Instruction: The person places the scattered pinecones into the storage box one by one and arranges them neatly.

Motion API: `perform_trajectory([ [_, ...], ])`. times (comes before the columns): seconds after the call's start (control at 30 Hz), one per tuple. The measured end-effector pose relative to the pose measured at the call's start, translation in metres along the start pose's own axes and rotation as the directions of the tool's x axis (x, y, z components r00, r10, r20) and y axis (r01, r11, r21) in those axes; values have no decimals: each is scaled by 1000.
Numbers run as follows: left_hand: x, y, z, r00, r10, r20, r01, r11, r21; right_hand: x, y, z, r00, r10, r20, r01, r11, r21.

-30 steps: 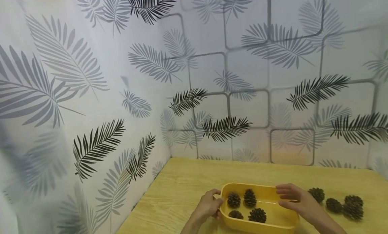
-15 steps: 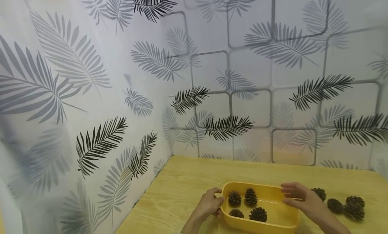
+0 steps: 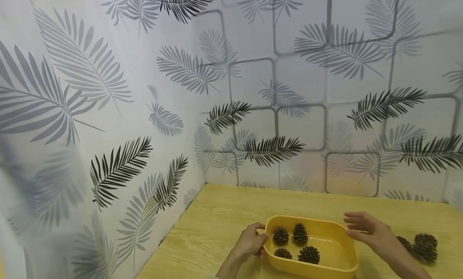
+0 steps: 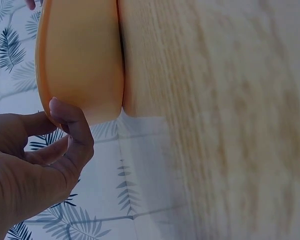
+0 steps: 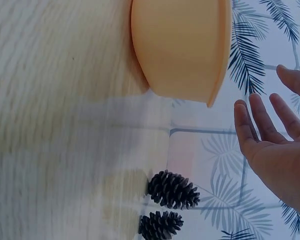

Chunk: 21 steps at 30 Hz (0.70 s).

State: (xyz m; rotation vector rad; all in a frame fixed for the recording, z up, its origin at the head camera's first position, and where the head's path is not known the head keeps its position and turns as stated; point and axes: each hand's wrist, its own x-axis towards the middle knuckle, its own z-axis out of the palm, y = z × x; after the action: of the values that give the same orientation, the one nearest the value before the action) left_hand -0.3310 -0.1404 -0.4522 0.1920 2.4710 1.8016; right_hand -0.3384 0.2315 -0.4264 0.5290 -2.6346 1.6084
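A yellow plastic tub (image 3: 334, 249) stands on the table with several pine cones in its left half, one of them a dark pine cone (image 3: 309, 255) near the front wall. My left hand (image 3: 249, 243) pinches the rim at the tub's left end; the left wrist view shows the thumb and fingers (image 4: 77, 127) closed on that edge. Just off the right end is my right hand (image 3: 370, 232), fingers spread and relaxed, holding nothing. In the right wrist view a gap separates it from the tub wall (image 5: 182, 50).
Loose pine cones (image 3: 425, 247) lie on the wood-grain table (image 3: 202, 230) to the right, partly hidden by the right forearm. Two pine cones, one a nearer cone (image 5: 173, 190), appear in the right wrist view. A leaf-patterned curtain (image 3: 253, 90) borders the table's back and left.
My right hand has drawn away to the right from the tub's right end, covering more of the loose pine cones. The left hand keeps its hold, and the tub has hardly moved.
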Motion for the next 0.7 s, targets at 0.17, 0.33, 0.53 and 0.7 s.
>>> perform_trajectory([
  [0.17,0,0,0,1000,3,-7,-3,1000,-8,1,-1,-9,999,1,-32,-2,1000,-27],
  [0.33,1,-1,-1,1000,-9,-12,9,1000,-9,1,2,-16,999,22,-31,-23,999,-39],
  [0.53,0,-3,-1,1000,-3,-9,3,1000,-7,0,9,-26,996,72,-59,-75,996,-43],
  [0.7,0,-1,-1,1000,10,5,-10,1000,-10,-4,14,-38,988,115,-106,-122,991,-57],
])
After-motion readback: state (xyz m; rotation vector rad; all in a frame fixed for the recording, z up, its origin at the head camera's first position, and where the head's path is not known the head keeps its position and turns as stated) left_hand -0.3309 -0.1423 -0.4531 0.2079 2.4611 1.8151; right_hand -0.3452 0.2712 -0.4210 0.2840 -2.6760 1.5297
